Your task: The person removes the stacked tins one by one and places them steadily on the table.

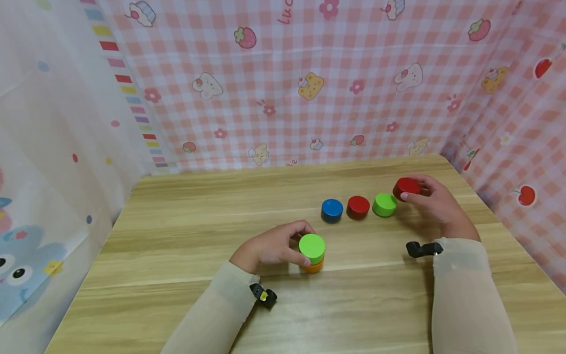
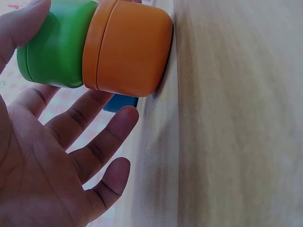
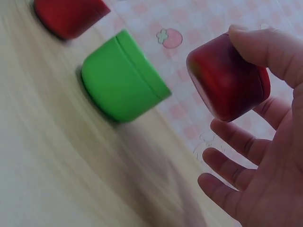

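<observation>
In the head view my left hand (image 1: pixel 278 246) pinches a small green lidded tin (image 1: pixel 312 247) between thumb and fingers. That tin sits on top of an orange lidded tin (image 1: pixel 314 267), which stands on the table, as the left wrist view shows with the orange tin (image 2: pixel 128 49) against the wood. My right hand (image 1: pixel 435 199) grips a red tin (image 1: pixel 406 188) by its sides, raised off the table. Below and left of it stands another green tin (image 1: pixel 384 204), apart from the red one in the right wrist view. The other fingers (image 3: pixel 229 165) of this hand spread loosely.
A second red tin (image 1: pixel 358 207) and a blue tin (image 1: pixel 332 210) continue the row leftward from the standing green tin. The wooden table (image 1: pixel 199 216) ends at a pink checked cloth (image 1: pixel 274 88) behind. More cloth hangs at the left and right sides.
</observation>
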Demonstrator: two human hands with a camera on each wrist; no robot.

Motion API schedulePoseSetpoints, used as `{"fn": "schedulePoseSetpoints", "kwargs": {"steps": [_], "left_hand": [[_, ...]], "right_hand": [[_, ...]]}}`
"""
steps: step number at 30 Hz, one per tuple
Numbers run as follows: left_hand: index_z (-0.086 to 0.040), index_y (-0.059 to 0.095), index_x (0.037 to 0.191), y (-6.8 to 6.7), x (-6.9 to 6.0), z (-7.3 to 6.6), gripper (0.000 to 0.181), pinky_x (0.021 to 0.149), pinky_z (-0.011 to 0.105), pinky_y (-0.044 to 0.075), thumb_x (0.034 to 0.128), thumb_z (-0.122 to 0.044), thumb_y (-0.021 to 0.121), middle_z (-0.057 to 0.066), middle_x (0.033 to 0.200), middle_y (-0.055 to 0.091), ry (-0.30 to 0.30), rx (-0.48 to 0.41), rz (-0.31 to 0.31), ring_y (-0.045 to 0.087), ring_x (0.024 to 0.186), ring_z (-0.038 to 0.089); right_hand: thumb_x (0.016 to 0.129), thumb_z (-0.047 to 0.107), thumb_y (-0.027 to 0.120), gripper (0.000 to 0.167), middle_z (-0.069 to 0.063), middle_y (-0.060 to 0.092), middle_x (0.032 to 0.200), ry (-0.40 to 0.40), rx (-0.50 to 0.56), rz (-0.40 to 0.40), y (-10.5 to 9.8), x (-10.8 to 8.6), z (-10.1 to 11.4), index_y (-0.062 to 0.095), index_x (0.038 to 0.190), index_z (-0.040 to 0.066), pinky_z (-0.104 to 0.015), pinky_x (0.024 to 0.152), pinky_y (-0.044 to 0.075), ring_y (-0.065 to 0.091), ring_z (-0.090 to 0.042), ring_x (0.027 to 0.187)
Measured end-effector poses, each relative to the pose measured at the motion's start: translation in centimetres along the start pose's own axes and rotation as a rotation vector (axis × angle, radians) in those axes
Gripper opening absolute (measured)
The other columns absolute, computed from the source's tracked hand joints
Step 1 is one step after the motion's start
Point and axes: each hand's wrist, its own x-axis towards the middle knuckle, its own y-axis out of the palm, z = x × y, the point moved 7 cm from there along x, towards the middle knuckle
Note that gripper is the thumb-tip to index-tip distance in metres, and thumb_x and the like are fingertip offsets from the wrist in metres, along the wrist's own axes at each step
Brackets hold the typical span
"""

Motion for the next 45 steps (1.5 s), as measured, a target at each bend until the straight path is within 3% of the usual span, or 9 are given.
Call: {"fn": "schedulePoseSetpoints", "kwargs": {"steps": [7, 14, 24, 32, 45], "left_hand": [[-0.02, 0.061, 0.125, 0.0, 0.0, 0.2, 0.046, 0.11, 0.045, 0.046, 0.0866, -0.019, 0.086, -0.005, 0.123, 0.066, 0.007, -0.004, 0.003, 0.059, 0.116, 0.017], [-0.019, 0.062, 0.125, 0.1, 0.1, 0.3, 0.046, 0.11, 0.045, 0.046, 0.0865, -0.019, 0.087, -0.004, 0.123, 0.066, 0.008, -0.018, 0.005, 0.059, 0.115, 0.017], [-0.019, 0.061, 0.126, 0.2, 0.0, 0.2, 0.048, 0.11, 0.044, 0.047, 0.0861, -0.019, 0.087, -0.005, 0.124, 0.066, 0.006, -0.008, 0.003, 0.059, 0.116, 0.017], [-0.02, 0.061, 0.128, 0.1, 0.1, 0.2, 0.049, 0.109, 0.044, 0.047, 0.0862, -0.018, 0.087, -0.005, 0.124, 0.066, 0.011, -0.021, 0.009, 0.06, 0.117, 0.018], [-0.02, 0.06, 0.129, 0.1, 0.0, 0.0, 0.051, 0.108, 0.043, 0.047, 0.0854, -0.018, 0.087, -0.004, 0.123, 0.065, 0.006, -0.015, 0.006, 0.059, 0.116, 0.018]], "right_hand": [[0.105, 0.041, 0.064, 0.07, -0.02, 0.045, 0.152, 0.008, -0.071, 0.005, -0.3, 0.1, -1.1, 0.037, 0.16, 0.006, -0.027, 0.091, 0.043, 0.046, -0.031, 0.13], [0.106, 0.041, 0.062, 0.074, -0.029, 0.04, 0.158, 0.04, -0.091, 0.028, -0.3, 0.2, -2.0, 0.033, 0.161, 0.002, -0.03, 0.091, 0.041, 0.042, -0.04, 0.136], [0.105, 0.043, 0.064, 0.075, -0.026, 0.041, 0.154, 0.075, -0.096, 0.051, -0.2, -0.1, -3.0, 0.034, 0.159, 0.001, -0.032, 0.094, 0.041, 0.044, -0.035, 0.13], [0.104, 0.043, 0.065, 0.077, -0.029, 0.044, 0.152, 0.067, -0.16, 0.065, -0.1, -0.1, -2.8, 0.035, 0.158, -0.003, -0.039, 0.1, 0.039, 0.045, -0.042, 0.133], [0.104, 0.028, 0.064, 0.069, -0.031, 0.043, 0.153, 0.065, -0.164, 0.07, -0.1, -0.1, -3.0, 0.034, 0.156, -0.005, -0.042, 0.101, 0.041, 0.046, -0.043, 0.132]]}}
